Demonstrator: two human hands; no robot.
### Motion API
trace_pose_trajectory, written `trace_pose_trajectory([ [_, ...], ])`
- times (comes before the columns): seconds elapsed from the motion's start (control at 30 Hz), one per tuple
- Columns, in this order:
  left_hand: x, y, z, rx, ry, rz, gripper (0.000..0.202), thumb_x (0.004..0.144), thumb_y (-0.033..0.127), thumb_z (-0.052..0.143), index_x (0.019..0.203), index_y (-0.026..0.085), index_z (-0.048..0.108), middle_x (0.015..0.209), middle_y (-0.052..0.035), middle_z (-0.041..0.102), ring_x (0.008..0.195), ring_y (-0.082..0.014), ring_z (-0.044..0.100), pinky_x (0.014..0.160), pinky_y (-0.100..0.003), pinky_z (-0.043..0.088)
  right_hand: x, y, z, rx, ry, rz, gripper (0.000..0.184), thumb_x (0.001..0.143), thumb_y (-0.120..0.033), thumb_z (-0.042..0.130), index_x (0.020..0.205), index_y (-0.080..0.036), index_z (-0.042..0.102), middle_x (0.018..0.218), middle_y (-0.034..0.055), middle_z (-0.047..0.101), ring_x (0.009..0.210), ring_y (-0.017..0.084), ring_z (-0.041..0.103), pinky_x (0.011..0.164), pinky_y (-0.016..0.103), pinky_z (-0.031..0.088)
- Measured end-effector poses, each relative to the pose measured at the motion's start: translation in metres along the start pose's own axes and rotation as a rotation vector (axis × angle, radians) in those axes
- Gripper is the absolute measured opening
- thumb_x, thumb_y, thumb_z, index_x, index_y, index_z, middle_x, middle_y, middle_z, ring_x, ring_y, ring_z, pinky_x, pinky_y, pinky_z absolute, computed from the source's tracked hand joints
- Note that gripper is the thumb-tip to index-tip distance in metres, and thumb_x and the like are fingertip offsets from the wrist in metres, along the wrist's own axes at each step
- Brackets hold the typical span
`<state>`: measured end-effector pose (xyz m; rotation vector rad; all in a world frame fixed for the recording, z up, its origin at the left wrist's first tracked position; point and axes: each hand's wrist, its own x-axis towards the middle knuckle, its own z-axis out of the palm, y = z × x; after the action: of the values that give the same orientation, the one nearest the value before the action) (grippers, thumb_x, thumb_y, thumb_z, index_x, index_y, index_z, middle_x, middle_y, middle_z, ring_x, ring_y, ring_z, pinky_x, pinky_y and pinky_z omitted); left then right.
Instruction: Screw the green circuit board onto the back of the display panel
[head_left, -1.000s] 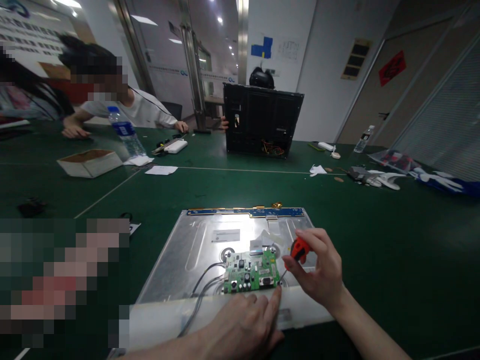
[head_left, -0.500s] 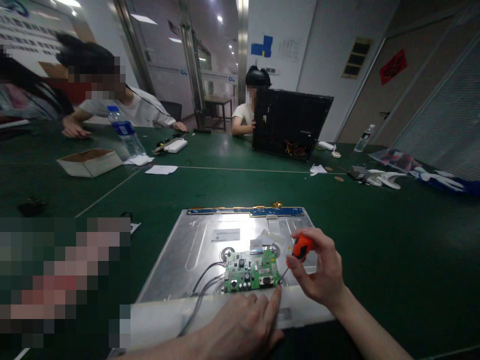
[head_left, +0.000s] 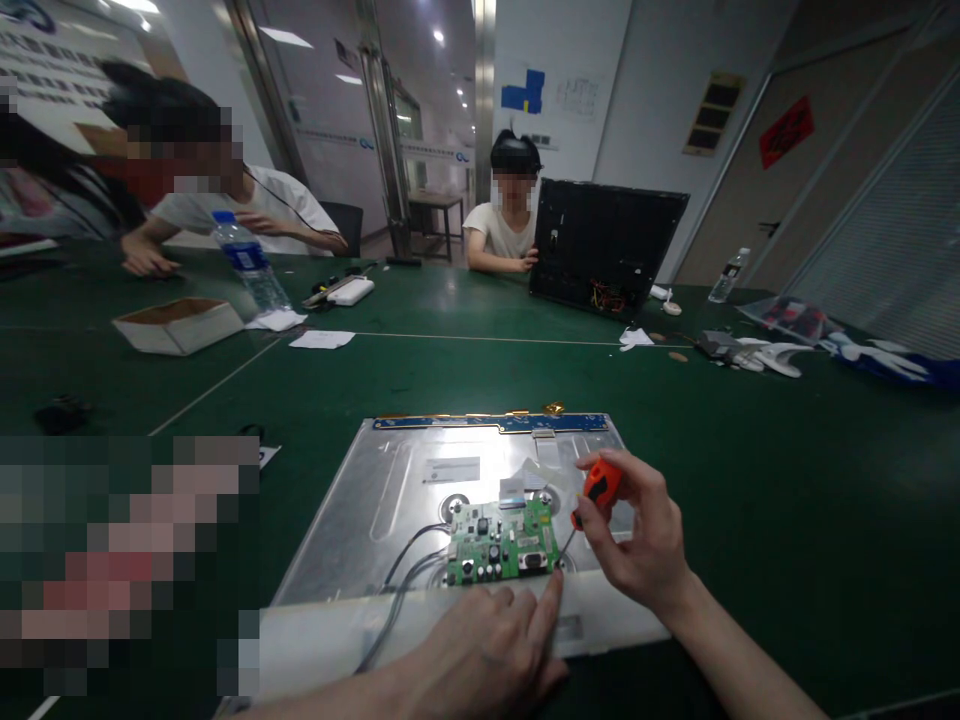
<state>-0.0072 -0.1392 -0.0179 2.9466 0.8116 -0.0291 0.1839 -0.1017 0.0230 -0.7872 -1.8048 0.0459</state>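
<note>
My right hand (head_left: 643, 530) grips the orange-and-black handle of a screwdriver (head_left: 601, 490) between thumb and fingers. The thin shaft slants down to the lower right corner of a green circuit board (head_left: 499, 540). My left hand (head_left: 491, 635) lies over the near edge of the panel, its index finger stretched to that same corner beside the screwdriver tip and its other fingers bent. Nothing shows in it. The board sits on the metal back of a flat display panel (head_left: 405, 490), with dark cables (head_left: 405, 590) running off its left side. Whether a screw is under the tip cannot be made out.
Across the green table (head_left: 420, 375), a person holds up a black monitor housing (head_left: 607, 250). Farther left are a paper box (head_left: 180, 328), a water bottle (head_left: 251, 265) and another person. White gloves (head_left: 769, 357) and a second bottle (head_left: 729, 277) lie or stand at right.
The screwdriver handle and my right hand have shifted slightly up and left; my left hand keeps its place. Across the table, the black housing has moved right, and the person at left has raised a hand.
</note>
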Motion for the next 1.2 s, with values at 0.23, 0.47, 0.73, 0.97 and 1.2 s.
trace_pose_trajectory([
  [0.23,0.0,0.0,-0.007,-0.022,0.008,0.002,0.053,0.1,0.034,0.048,0.14,0.0,0.04,0.1,-0.0196,0.07,0.082,-0.0288,0.07,0.068,-0.04,0.059,0.004,0.001,-0.001,0.0,0.011,-0.073,0.049,0.085,-0.012,0.065,0.128,-0.02,0.044,0.101,0.0068,0.056,0.071,0.013,0.056,0.049,0.022,0.05],
  [0.47,0.001,0.002,-0.008,-0.023,-0.037,-0.012,0.055,0.099,0.035,0.051,0.14,0.0,0.04,0.103,-0.0199,0.07,0.083,-0.0294,0.071,0.068,-0.041,0.06,0.005,0.001,-0.003,-0.051,0.008,-0.059,0.043,0.085,-0.01,0.063,0.124,-0.018,0.047,0.099,0.0058,0.054,0.066,0.01,0.052,0.049,0.021,0.048],
  [0.73,-0.001,0.0,0.001,-0.029,0.024,0.001,0.056,0.099,0.035,0.051,0.141,-0.001,0.039,0.1,-0.0189,0.07,0.079,-0.0305,0.07,0.065,-0.042,0.06,0.001,0.0,-0.001,-0.008,0.011,-0.015,0.049,0.084,-0.008,0.059,0.13,-0.018,0.044,0.102,0.0078,0.061,0.071,0.013,0.06,0.053,0.024,0.052],
  [0.97,-0.002,0.001,-0.003,-0.011,0.016,0.005,0.054,0.099,0.034,0.05,0.139,-0.001,0.041,0.097,-0.0174,0.07,0.078,-0.0295,0.07,0.064,-0.042,0.06,-0.004,0.0,0.0,0.048,0.054,0.042,0.051,0.083,-0.008,0.059,0.129,-0.021,0.042,0.104,0.0074,0.063,0.066,0.012,0.061,0.056,0.026,0.055],
  [1.2,-0.001,0.001,-0.005,-0.029,0.005,-0.001,0.054,0.099,0.034,0.049,0.14,-0.001,0.039,0.098,-0.0184,0.07,0.078,-0.0303,0.07,0.063,-0.043,0.06,0.0,-0.002,0.0,0.051,0.036,0.055,0.046,0.083,-0.011,0.057,0.125,-0.021,0.042,0.099,0.007,0.064,0.071,0.015,0.064,0.054,0.025,0.054],
])
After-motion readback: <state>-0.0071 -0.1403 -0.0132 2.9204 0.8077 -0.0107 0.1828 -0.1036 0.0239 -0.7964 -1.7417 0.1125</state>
